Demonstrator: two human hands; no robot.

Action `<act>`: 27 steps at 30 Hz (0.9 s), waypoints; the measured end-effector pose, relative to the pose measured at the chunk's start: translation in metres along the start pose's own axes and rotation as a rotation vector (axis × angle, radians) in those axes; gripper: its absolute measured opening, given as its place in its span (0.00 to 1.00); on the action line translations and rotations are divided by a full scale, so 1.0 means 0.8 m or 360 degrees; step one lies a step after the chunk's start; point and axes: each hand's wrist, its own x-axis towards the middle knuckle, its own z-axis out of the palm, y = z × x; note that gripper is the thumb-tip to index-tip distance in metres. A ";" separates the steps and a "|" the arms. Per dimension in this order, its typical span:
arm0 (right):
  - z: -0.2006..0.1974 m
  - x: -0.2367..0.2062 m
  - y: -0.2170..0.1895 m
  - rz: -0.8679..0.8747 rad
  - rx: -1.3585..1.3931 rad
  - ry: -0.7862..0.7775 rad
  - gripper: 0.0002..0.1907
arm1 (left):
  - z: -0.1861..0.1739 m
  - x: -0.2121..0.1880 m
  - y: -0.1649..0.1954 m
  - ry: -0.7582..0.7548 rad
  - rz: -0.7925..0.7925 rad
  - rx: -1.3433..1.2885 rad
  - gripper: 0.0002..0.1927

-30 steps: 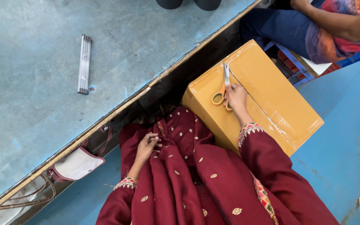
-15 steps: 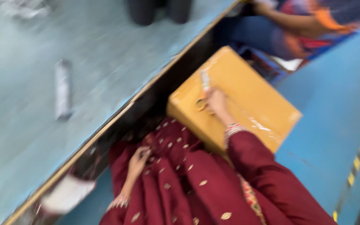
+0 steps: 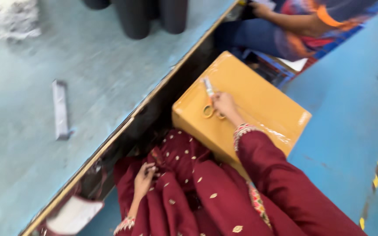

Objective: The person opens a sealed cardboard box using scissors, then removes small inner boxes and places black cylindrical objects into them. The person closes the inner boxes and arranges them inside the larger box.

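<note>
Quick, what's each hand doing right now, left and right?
Left hand: closed on the maroon fabric in the lap.
Right hand: on the scissors atop the yellow box; grip unclear.

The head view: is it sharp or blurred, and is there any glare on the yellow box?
Head view: motion blur softens everything, and the grey strip on the table looks smeared; the right hand at the scissors has soft edges; a pale sheen shows on the yellow box near its right corner; lighting is even, with no hard shadows.
</note>
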 end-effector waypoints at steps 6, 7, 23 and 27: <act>-0.017 0.008 -0.001 0.0014 0.0111 -0.0137 0.18 | 0.004 -0.005 0.005 -0.0043 0.0275 -0.0055 0.16; -0.017 0.014 -0.005 0.0046 0.0177 -0.0181 0.17 | 0.004 -0.005 0.006 -0.0021 0.0209 -0.0044 0.16; -0.099 0.100 -0.028 -0.0384 -0.1038 -0.0710 0.17 | 0.024 -0.004 0.029 0.0031 0.0190 0.0232 0.13; -0.103 0.106 -0.022 -0.1117 -0.1544 -0.0536 0.19 | 0.030 -0.006 0.036 0.0099 0.0242 0.0426 0.14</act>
